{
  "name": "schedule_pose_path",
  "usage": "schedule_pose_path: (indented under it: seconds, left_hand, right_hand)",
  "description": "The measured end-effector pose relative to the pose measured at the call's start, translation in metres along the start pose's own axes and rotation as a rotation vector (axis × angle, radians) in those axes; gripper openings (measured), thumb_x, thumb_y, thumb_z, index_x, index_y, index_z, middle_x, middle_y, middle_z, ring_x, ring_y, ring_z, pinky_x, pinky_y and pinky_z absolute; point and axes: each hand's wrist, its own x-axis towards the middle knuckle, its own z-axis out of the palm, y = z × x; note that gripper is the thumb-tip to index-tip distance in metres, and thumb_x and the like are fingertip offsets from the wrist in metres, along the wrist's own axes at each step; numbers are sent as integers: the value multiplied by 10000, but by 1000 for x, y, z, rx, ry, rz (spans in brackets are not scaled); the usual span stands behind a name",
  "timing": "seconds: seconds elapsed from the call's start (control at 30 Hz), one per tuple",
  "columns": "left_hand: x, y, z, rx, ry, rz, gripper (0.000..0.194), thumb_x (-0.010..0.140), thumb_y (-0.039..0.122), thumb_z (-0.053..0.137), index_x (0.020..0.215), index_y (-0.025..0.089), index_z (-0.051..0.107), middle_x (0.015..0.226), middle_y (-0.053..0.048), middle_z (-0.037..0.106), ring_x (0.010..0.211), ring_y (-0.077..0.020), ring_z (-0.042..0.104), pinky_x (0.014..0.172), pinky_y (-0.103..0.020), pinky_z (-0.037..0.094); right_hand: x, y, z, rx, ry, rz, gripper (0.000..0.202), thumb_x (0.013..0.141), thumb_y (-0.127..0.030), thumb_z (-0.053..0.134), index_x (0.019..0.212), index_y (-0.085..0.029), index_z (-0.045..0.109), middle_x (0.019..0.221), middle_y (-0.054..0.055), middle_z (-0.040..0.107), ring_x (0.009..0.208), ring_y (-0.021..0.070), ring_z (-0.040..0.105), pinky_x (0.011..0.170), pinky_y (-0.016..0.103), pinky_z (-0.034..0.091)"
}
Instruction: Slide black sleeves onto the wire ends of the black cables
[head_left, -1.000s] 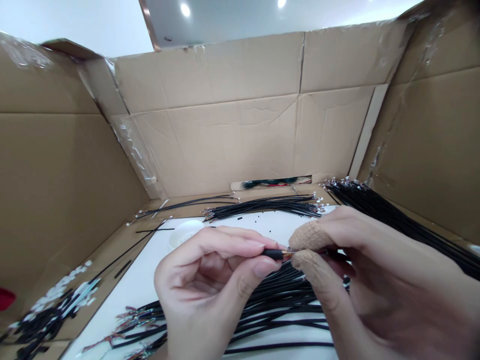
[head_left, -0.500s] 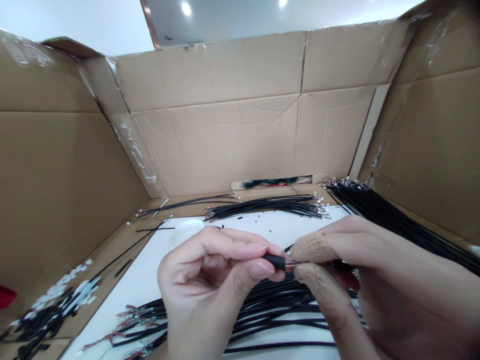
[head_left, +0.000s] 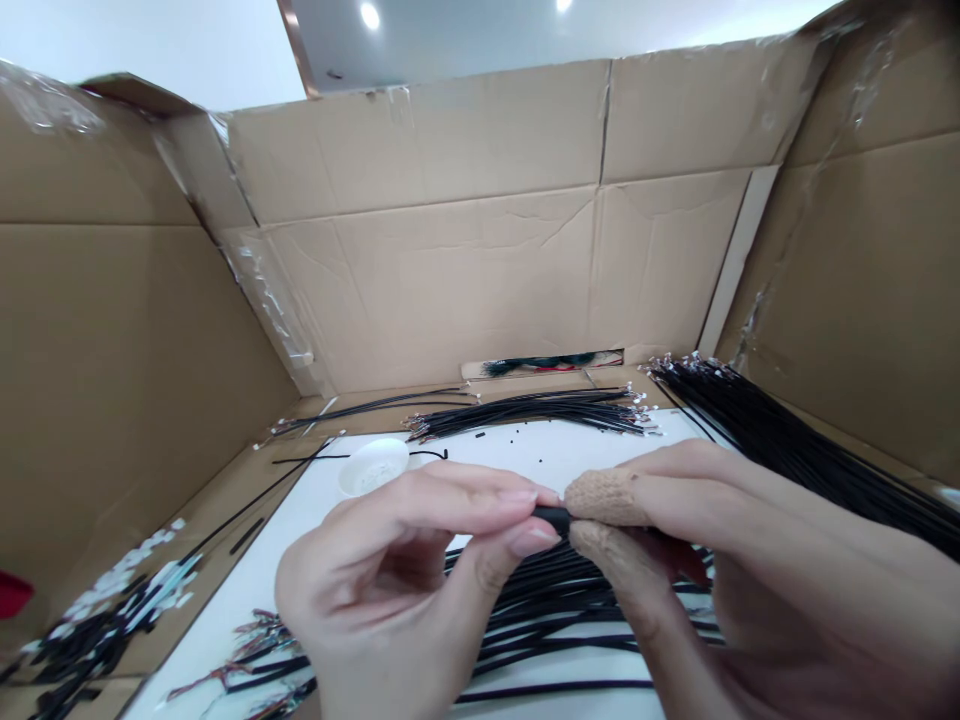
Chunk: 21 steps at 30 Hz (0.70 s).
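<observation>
My left hand (head_left: 420,570) pinches a short black sleeve (head_left: 553,517) between thumb and forefinger, near the middle of the view. At the sleeve's right end my right hand (head_left: 675,540) is closed, its thumb and forefinger wrapped in tan tape. What these taped fingertips hold is hidden between them. Below both hands, black cables (head_left: 555,600) with bare coloured wire ends lie across a white board (head_left: 217,590).
A white bowl (head_left: 373,468) stands behind my left hand. Bundled black cables (head_left: 532,408) lie at the back, with a thicker bundle (head_left: 795,440) at the right. White connectors (head_left: 127,570) lie at the left. Cardboard walls (head_left: 450,280) surround the board.
My left hand has shifted slightly and my right hand has moved left. The fingertips are closer together, and the coloured wires between them no longer show.
</observation>
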Motion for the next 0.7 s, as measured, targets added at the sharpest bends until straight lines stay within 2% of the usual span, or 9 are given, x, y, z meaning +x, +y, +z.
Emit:
schedule_pose_path:
  seconds: [0.1,0.17,0.27,0.33,0.4,0.47,0.57,0.63,0.7]
  left_hand:
    - [2,1,-4,60,-32,-26,279,719,1,788,824,259,782,794,62,784,708,-92,736,665,-125,623]
    - [3,-1,-4,49,-68,-86,251,721,16,790,794,256,778,771,60,778,686,-87,733,654,-112,617]
    - [6,-5,-4,-85,-113,-217,276,735,32,786,861,277,772,794,67,785,717,-84,747,685,-102,613]
    - [8,-8,-4,-206,-153,-291,304,744,43,787,917,292,768,815,65,795,744,-85,755,718,-107,612]
    - [10,-11,-4,-280,-200,-343,271,738,50,796,889,274,783,808,38,799,745,-99,759,714,-119,614]
    - [12,-13,-4,-316,-234,-377,221,732,52,800,825,252,803,787,10,798,728,-115,760,684,-129,616]
    - [13,-16,-4,-388,-248,-448,191,758,85,792,806,268,812,773,23,794,699,-99,751,671,-120,612]
    - [13,-16,-4,-420,-215,-492,142,774,134,794,796,273,812,780,49,793,691,-69,738,679,-86,596]
    - [13,-16,-5,-418,-161,-491,95,775,182,805,792,275,810,783,69,791,691,-50,729,674,-63,583]
  right_hand:
    - [5,3,-1,50,-94,-19,181,862,-77,656,979,-212,685,820,-26,745,705,105,718,679,144,620]
    - [8,3,-3,62,-159,15,356,841,-68,641,1159,-228,665,850,-39,773,696,112,746,694,131,623]
    - [8,4,-5,52,-148,74,751,797,-50,643,1457,-348,445,873,-85,788,704,137,772,653,139,633]
    - [7,6,-4,55,-136,79,858,786,-40,638,1512,-392,348,797,-88,779,683,179,778,598,178,649]
    - [5,8,-2,77,-167,79,916,774,-10,647,1533,-395,306,749,-79,766,646,196,774,554,184,649]
    - [5,11,0,152,-177,68,968,758,30,672,1543,-385,288,809,-57,772,756,194,784,628,179,657]
    - [6,16,3,297,-135,77,1028,712,85,712,1526,-385,297,1163,15,723,1095,210,712,774,205,661]
    - [9,21,2,364,-222,179,980,706,75,730,1481,-384,347,1251,25,665,1067,196,712,778,214,665]
    - [12,24,1,419,-356,293,792,741,15,736,1382,-354,452,1078,-13,706,886,145,737,780,213,650]
